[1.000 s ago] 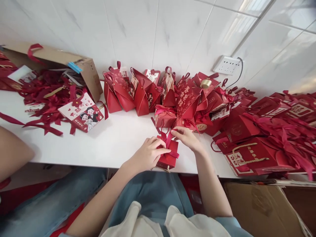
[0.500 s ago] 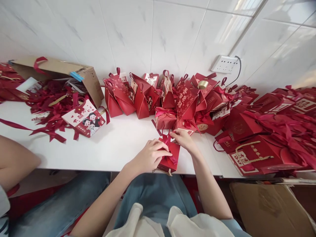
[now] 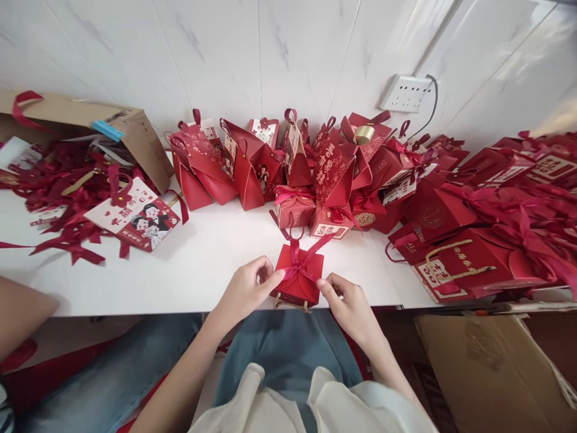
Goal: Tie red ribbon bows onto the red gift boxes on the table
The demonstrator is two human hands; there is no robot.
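A small red gift box point(image 3: 311, 264) stands at the front edge of the white table point(image 3: 216, 270), with a beige rope handle point(image 3: 293, 302) on its near side. A pinkish-red ribbon point(image 3: 298, 267) is tied over its top in a bow, and its tails run toward the far side. My left hand point(image 3: 252, 282) pinches the ribbon at the bow's left between thumb and finger. On the right, my right hand point(image 3: 349, 300) pinches the ribbon's other side at the box's right edge.
Several folded red gift boxes point(image 3: 202, 168) line the wall, and more boxes point(image 3: 482, 258) pile up at the right. A cardboard box point(image 3: 148, 150) spilling ribbons and a printed card point(image 3: 135, 216) lie left. A power socket point(image 3: 404, 93) is on the wall. Another person's arm point(image 3: 27, 307) rests at left.
Both hands have moved from the top of the box to its two sides, now pinching the ribbon left and right. The bow lies spread over the lid. The view has shifted slightly.
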